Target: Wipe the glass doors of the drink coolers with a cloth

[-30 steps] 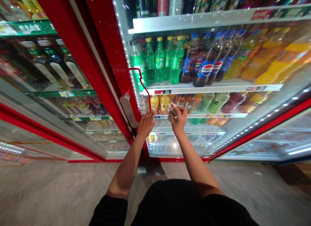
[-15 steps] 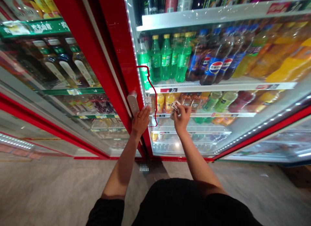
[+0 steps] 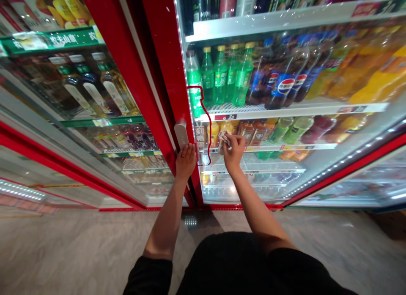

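My left hand [image 3: 186, 160] lies on the red door frame [image 3: 169, 75], just under the grey door handle [image 3: 181, 133]. Its fingers are stretched out, with a ring on one of them. Pinched in my right hand [image 3: 234, 153] is a crumpled whitish cloth or tissue [image 3: 223, 137]; I cannot tell which. The hand is at the glass door [image 3: 250, 162] of the drinks fridge, in front of the shelf with small yellow bottles [image 3: 212, 133]. A clear sticker with a red outline [image 3: 209, 121] and white characters is on the glass between my hands.
Behind the glass stand green soda bottles [image 3: 219, 77], cola bottles [image 3: 285, 84] and orange drinks [image 3: 377, 81]. At left is another fridge with dark bottles [image 3: 87, 90] on green-edged shelves. The grey floor [image 3: 85, 248] runs below.
My right hand has moved left across the glass with the crumpled cloth, closer to the sticker. My left hand's fingers have drawn in a little below the handle. The view has shifted slightly.
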Demonstrator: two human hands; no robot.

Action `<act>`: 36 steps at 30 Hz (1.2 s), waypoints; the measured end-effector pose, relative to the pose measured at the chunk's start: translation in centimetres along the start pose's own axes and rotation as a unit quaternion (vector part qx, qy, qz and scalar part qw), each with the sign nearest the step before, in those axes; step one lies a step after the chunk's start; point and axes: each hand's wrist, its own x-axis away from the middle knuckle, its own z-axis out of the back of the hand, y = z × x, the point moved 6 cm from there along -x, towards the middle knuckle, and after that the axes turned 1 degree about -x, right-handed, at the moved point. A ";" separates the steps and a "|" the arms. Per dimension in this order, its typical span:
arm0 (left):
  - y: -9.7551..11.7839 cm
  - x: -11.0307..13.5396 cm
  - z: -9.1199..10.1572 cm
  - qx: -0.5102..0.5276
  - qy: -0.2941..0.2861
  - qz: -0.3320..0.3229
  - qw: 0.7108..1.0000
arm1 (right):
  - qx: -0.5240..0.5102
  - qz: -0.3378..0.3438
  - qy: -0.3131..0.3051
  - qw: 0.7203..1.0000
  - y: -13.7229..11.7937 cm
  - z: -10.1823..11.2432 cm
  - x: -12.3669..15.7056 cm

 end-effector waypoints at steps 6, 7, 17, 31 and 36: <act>-0.1 0.2 -0.6 -0.012 -0.009 0.002 1.000 | -0.024 0.012 -0.086 0.996 -1.5 -3.4 0.8; 0.0 0.1 -0.5 -0.015 -0.005 -0.001 1.000 | -0.026 0.014 -0.095 0.995 -1.4 -3.5 1.1; 0.4 -0.2 0.2 0.016 0.000 -0.004 1.000 | -0.009 0.017 -0.048 0.999 -2.5 -4.1 -0.2; 0.2 0.2 0.4 0.012 -0.013 -0.051 0.999 | -0.008 0.000 -0.060 0.998 -3.0 -6.2 2.3; -0.5 1.1 -0.3 -0.002 -0.012 -0.072 0.997 | -0.037 0.026 -0.119 0.992 -4.1 -8.1 2.3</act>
